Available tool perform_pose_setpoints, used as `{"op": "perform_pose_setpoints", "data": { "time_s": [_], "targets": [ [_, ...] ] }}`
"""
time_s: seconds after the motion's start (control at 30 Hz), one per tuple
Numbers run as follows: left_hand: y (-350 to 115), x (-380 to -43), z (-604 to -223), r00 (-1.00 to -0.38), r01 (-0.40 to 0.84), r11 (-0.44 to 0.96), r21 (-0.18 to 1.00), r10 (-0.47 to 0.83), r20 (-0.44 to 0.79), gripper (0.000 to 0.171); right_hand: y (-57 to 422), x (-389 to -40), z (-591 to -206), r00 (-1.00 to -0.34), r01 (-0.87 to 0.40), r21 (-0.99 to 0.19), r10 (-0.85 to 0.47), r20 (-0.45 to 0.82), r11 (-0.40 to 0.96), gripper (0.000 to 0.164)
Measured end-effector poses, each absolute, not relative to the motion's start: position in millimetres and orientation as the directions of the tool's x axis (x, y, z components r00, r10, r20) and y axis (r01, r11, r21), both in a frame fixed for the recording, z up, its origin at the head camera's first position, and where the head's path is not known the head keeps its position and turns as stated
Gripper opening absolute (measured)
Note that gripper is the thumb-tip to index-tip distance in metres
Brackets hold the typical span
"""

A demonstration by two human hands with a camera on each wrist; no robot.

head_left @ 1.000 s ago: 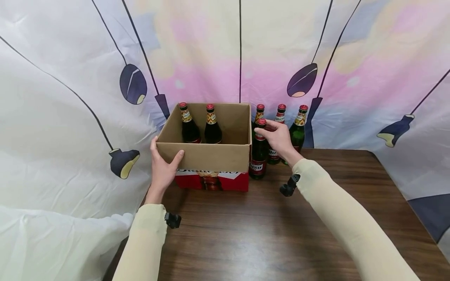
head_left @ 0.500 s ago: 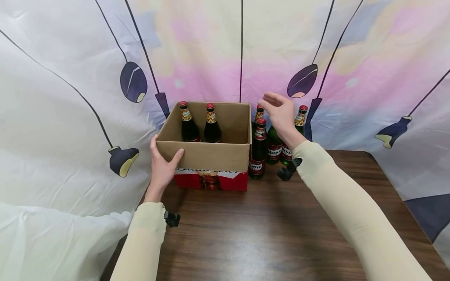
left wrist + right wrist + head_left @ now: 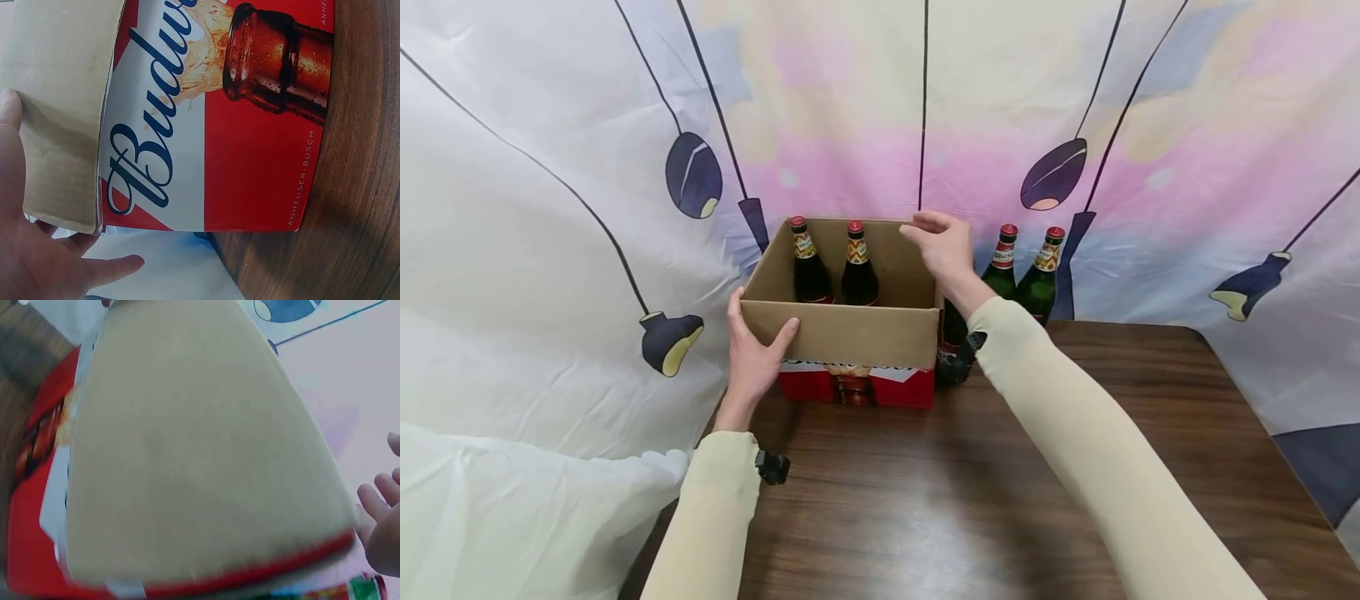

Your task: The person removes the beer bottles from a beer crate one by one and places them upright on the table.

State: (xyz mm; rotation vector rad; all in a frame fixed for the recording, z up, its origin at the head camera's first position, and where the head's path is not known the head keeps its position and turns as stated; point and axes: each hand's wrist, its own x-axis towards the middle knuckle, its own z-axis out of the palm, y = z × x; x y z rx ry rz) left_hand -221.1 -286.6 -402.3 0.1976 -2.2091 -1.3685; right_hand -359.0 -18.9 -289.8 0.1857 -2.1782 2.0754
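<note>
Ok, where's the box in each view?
Head: the box sits just left of centre.
Left wrist: turned sideways, across the top and middle.
Right wrist: fills the centre and left, partly blurred.
Shared landmark: the printed bottle on its red front.

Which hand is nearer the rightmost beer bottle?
Right. The right hand is near the right rim of the cardboard box, left of that beer bottle; the left hand grips the box's front left corner, farther away.

Wood-grained table (image 3: pixel 865 492) was set below left hand (image 3: pixel 754 360) and right hand (image 3: pixel 946 252); printed pastel cloth (image 3: pixel 857 108) was hung beyond both.
</note>
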Motion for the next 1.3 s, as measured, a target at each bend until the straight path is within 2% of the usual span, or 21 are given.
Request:
{"op": "perform_pose_setpoints", "data": {
  "time_s": [0.33, 0.57, 0.73, 0.93, 1.07, 1.3],
  "targets": [
    [-281.3, -216.1, -402.9, -0.848, 0.158, 0.467, 0.87, -0.388, 0.362, 0.094, -66.1, -358.9, -295.9, -0.991, -0.137, -0.983, -0.022, 0.135, 0.123, 0.032],
    [-270.0, -212.7, -404.6, -0.864, 0.13, 0.456, 0.88, -0.383, 0.326, 0.096, -72.7, -364.8, -306.3, -1.0, -0.031, -0.979, -0.012, 0.029, 0.204, 0.033],
    [-263.8, -212.8, -401.3, -0.871, 0.123, 0.45, 0.885, -0.379, 0.314, 0.096, -68.7, -372.0, -307.2, -0.991, 0.049, -0.984, -0.113, -0.069, 0.171, 0.05],
    [-260.9, -212.5, -400.3, -0.875, 0.123, 0.448, 0.885, -0.372, 0.31, 0.096, -65.4, -374.4, -308.3, -0.945, 0.139, -0.98, -0.275, -0.174, 0.144, 0.075],
    [-260.0, -212.9, -400.9, -0.873, 0.125, 0.439, 0.89, -0.378, 0.31, 0.096, -65.2, -374.3, -309.6, -0.921, 0.13, -0.974, -0.34, -0.189, 0.188, 0.08],
    [-260.6, -214.9, -403.6, -0.872, 0.132, 0.434, 0.891, -0.376, 0.312, 0.096, -70.1, -371.2, -312.6, -0.927, 0.031, -0.952, -0.346, -0.141, 0.306, 0.067]
  ]
}}
